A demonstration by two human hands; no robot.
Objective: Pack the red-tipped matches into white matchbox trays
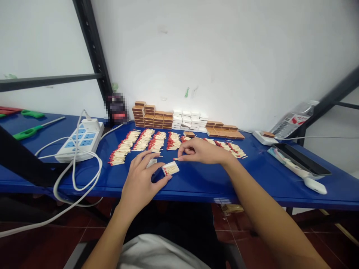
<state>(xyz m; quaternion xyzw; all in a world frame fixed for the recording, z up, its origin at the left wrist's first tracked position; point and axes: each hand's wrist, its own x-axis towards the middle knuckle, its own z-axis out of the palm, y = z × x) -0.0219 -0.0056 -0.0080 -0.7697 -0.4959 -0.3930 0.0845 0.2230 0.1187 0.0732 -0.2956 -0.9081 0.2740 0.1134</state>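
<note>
My left hand (141, 179) steadies a small white matchbox tray (174, 170) between thumb and forefinger. Several red-tipped matches (169, 170) lie inside it. A second white piece (152, 163), perhaps another tray, shows partly behind my left fingers. Just above the held tray's right side, my right hand (199, 150) is closed in a pinch on a match (175, 159), its red tip pointing left. Behind both hands, loose matches are spread in bundles, such as the leftmost pile (123, 147); my right hand hides part of this row.
Brown matchboxes (158, 120) and white trays (190, 120) are stacked along the wall. At left, a power strip (81, 140) trails white cables across the blue table (207, 183). At right are a plastic bottle (294, 119) and a black tray (301, 158).
</note>
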